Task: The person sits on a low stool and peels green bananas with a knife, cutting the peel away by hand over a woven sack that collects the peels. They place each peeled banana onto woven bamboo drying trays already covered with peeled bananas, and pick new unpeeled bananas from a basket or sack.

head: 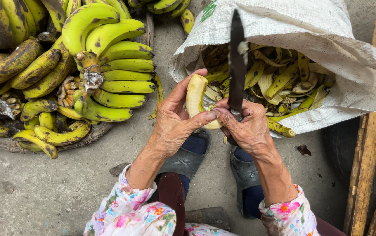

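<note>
— Over at the far left, what lies on the ground?

— Heaped bunches of bananas (65, 74), green-yellow with dark blotches, resting on the concrete floor (35, 192). They sit well apart from both hands, up and to the left of them.

— And moving toward the middle?

— Next comes the left hand (173, 124). It grasps a peeled banana (195, 98), pale and curved, the thumb pressed across the lower end and the fingers wrapped behind it. The fruit's long axis runs nearly upright in the view, tip pointing away from the person, bowed slightly toward the left.

— So which hand is nearer the fruit?

— The left one carries it outright. The right hand (247, 129) sits just beside it, its thumb touching the left thumb at the banana's lower end.

— What does the right hand hold?

— It is clenched around the handle of a dark knife (237, 65). The blade stands up and away from the person, almost parallel to the banana and just to its right, apart from it along the upper length.

— Beyond that, further right?

— A white woven sack (327, 48) lies open on its side, its mouth facing the hands, filled with banana peels (284, 78). The blade overlaps the sack's mouth in the view.

— Anything beneath the hands?

— Two grey sandals (188, 159) on the floor, and floral sleeves (126, 209) at the bottom edge.
</note>
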